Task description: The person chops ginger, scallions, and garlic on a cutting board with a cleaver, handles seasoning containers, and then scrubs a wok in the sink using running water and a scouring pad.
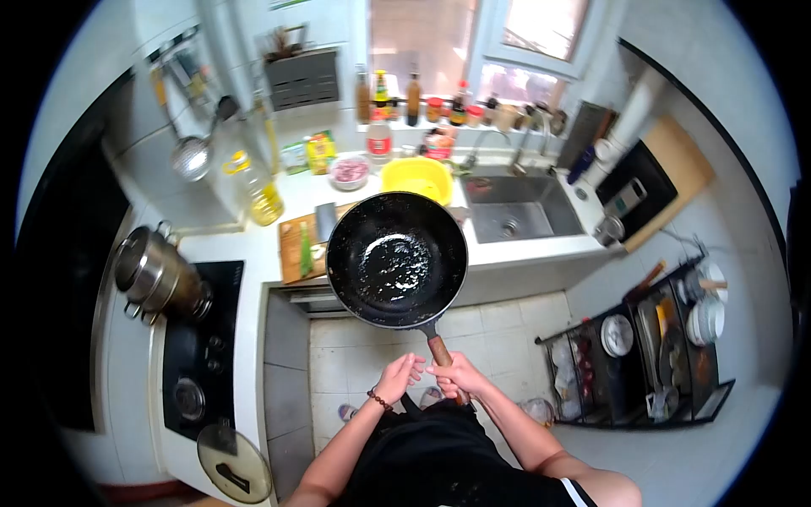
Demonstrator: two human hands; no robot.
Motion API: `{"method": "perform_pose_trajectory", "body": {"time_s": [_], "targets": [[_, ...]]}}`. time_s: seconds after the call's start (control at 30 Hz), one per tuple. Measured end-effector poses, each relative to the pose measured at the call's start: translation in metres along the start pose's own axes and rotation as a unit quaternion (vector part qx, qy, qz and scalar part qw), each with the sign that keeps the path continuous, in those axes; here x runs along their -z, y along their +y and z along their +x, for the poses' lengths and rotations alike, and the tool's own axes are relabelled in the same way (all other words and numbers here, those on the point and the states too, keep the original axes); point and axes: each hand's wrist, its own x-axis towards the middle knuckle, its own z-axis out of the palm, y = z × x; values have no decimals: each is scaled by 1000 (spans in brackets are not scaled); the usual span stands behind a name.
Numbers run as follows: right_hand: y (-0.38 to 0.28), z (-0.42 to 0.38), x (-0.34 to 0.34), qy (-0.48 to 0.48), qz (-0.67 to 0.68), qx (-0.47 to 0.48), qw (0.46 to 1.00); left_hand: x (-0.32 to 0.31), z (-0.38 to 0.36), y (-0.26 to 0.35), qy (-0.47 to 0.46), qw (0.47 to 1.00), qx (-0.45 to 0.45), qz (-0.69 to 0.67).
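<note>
A black wok (363,291) with a wooden handle is held out in front of me, its wet, shiny inside facing up. Around the handle, my right hand (454,376) is closed. My left hand (400,377), with a beaded bracelet at the wrist, hovers just left of the handle, fingers loosely curled and apart, holding nothing. Behind the wok's left rim, a wooden cutting board (290,253) carries green onion (305,249) and a cleaver (326,222), partly hidden. Past the far rim stands a yellow basin (416,177), beside a bowl of sliced meat (349,172).
At left, a steel steamer pot (152,270) stands on the black gas stove (205,372), with a glass lid (234,465) near the front counter end. An oil bottle (256,190) stands in the corner. The sink (524,207) is at right; a black rack (634,363) stands beyond.
</note>
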Motion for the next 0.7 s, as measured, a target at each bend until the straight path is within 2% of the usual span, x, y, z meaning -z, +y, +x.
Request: {"method": "perform_pose_trajectory", "body": {"time_s": [0.13, 0.33, 0.43, 0.63, 0.7], "targets": [[-8, -36, 87, 68, 49, 36, 996, -77, 54, 14, -85, 995, 20, 38], [-41, -65, 191, 156, 96, 80, 980, -148, 144, 28, -174, 980, 37, 90], [-64, -54, 248, 185, 117, 88, 972, -175, 195, 39, -196, 974, 32, 109], [-143, -3, 365, 197, 113, 104, 968, -216, 325, 59, -192, 979, 10, 63], [-170, 17, 399, 210, 129, 72, 966, -230, 373, 58, -184, 981, 15, 52]]}}
